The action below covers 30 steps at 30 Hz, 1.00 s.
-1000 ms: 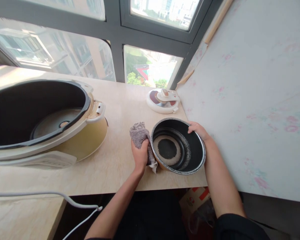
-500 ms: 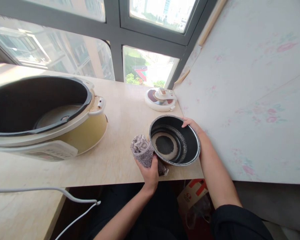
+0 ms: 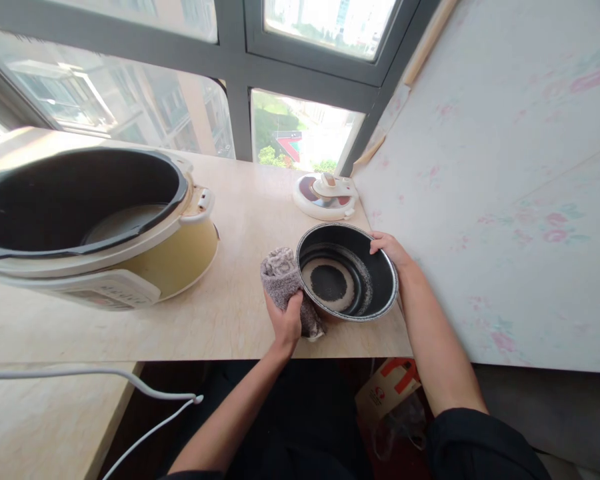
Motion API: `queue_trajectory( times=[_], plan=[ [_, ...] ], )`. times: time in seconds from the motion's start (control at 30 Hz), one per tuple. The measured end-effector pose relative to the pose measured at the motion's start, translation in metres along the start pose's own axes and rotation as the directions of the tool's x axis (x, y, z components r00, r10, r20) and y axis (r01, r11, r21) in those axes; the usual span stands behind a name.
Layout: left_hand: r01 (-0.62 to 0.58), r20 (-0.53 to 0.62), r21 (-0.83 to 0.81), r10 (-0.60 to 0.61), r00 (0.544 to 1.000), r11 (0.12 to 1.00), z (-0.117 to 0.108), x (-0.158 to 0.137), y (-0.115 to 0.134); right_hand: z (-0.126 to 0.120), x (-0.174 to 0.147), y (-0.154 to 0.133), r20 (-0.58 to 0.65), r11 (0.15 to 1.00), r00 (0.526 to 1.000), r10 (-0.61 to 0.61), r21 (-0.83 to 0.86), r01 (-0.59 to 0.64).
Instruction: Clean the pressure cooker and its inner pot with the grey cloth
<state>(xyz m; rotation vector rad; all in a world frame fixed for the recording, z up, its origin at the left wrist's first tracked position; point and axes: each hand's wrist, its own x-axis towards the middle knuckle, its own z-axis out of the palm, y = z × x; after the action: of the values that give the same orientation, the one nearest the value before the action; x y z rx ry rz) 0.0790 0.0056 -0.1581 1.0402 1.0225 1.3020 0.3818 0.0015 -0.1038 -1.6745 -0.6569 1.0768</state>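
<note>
Passage over countertop (image 3: pixel 243 220) between cooker (image 3: pixel 185 263) and towel (image 3: pixel 281 277), lid (image 3: pixel 325 198) blocking behind pot (image 3: pixel 347 272), wall (image 3: pixel 505 167) hemming right side

One pot (image 3: pixel 347 273), one towel (image 3: pixel 281 277), one lid (image 3: pixel 325 200), one cooker body (image 3: pixel 180 263), one paper bag (image 3: pixel 384 390)

Head-worn view, looking forward and down, countertop (image 3: pixel 240 280) near, window (image 3: pixel 237 73) beyond

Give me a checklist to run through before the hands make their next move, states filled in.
1. Left hand gripping the rolled cloth: ok.
2. Right hand on the black pot: ok, fingers over the rim.
3. Pot's inside evenly black: not ok, a pale ring shows on the bottom.
4. Lid off the pot: ok, it lies behind, on the counter.
5. Pot's base flat on the counter: cannot tell, hidden.
</note>
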Motion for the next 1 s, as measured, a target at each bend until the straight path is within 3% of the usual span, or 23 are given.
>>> queue_trajectory(
  times=[0.43,0.63,0.77,1.0],
  plan=[
    [-0.052,0.134,0.040,0.047,0.990,0.998,0.010,0.086,-0.003,0.000,-0.001,0.000,-0.027,1.000,1.000,-0.002,-0.017,0.002],
    [0.012,0.323,0.044,-0.025,0.946,0.999,0.021,0.121,-0.011,0.005,-0.007,-0.005,-0.027,1.000,1.000,0.007,-0.014,-0.007],
    [0.060,0.404,0.065,-0.082,0.911,0.996,0.025,0.130,-0.014,0.006,-0.007,-0.009,-0.012,0.998,0.998,0.055,-0.010,-0.056],
    [0.071,0.426,0.105,-0.110,0.898,0.992,0.014,0.124,-0.019,0.008,-0.005,-0.011,-0.017,0.994,0.994,0.108,-0.032,-0.109]
  ],
)
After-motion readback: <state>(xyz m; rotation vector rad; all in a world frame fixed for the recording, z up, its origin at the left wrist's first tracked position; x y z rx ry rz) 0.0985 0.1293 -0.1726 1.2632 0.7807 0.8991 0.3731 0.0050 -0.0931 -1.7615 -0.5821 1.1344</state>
